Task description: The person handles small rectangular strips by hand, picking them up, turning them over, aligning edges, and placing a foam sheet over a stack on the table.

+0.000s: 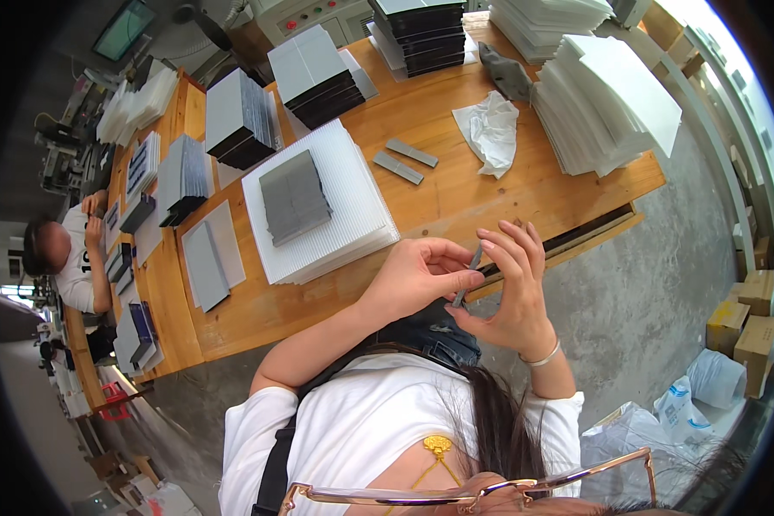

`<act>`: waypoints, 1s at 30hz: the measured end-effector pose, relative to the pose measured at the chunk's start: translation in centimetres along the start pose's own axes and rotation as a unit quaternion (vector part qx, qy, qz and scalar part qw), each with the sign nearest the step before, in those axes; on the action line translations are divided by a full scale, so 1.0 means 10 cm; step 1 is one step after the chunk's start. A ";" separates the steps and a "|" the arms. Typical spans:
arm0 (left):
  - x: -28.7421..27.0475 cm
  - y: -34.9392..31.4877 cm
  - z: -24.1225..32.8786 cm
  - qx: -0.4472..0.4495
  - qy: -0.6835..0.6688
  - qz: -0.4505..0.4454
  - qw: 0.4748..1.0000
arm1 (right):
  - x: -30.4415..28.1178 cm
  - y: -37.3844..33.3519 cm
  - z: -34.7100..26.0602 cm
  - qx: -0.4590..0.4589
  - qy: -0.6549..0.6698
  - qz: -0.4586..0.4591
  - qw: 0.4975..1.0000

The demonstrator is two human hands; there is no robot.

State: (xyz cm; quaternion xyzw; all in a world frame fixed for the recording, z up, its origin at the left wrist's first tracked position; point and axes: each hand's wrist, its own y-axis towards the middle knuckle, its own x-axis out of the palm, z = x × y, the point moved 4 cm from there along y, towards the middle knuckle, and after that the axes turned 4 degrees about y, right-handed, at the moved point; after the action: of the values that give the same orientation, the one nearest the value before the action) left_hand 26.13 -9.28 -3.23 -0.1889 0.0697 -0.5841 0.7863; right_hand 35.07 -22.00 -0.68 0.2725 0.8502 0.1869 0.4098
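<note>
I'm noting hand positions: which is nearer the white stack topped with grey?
Left. The left hand is close to that white stack, by its near right corner; the right hand is farther right.

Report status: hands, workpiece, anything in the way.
Left hand and right hand both gripping grey strip. Strip tilted, off the tabletop. White stack left of left hand; nothing visibly blocking.

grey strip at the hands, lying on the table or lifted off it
Off the table: left hand and right hand hold the grey strip in their fingers.
</note>
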 end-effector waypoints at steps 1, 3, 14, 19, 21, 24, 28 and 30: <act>-0.02 0.03 -0.02 0.000 0.040 0.008 0.999 | 0.06 -0.03 0.03 -0.001 0.002 -0.001 1.000; 0.02 0.06 -0.04 -0.001 0.080 0.011 0.997 | 0.12 -0.11 0.11 0.027 -0.009 0.070 0.997; 0.15 -0.01 0.16 0.236 0.540 0.174 0.789 | 0.54 -0.31 0.39 0.168 -0.093 0.144 0.971; 0.17 0.10 0.11 0.212 0.568 0.178 0.775 | 0.57 -0.33 0.42 0.169 -0.093 0.152 0.969; 0.19 0.12 0.11 0.205 0.573 0.173 0.774 | 0.57 -0.34 0.43 0.163 -0.076 0.163 0.970; 0.21 0.14 0.11 0.203 0.592 0.180 0.759 | 0.56 -0.34 0.41 0.163 -0.065 0.182 0.967; 0.14 0.18 0.03 0.210 0.599 0.192 0.749 | 0.42 -0.32 0.30 0.170 -0.007 0.196 0.966; 0.10 0.17 0.04 0.216 0.589 0.188 0.756 | 0.27 -0.37 0.24 0.143 -0.009 0.221 0.965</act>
State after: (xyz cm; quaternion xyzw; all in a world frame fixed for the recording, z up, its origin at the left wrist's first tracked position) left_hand 28.07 -9.70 -3.41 0.3837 0.4250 -0.4202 0.7040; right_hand 34.41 -22.97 -5.74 0.5116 0.7827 0.1465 0.3228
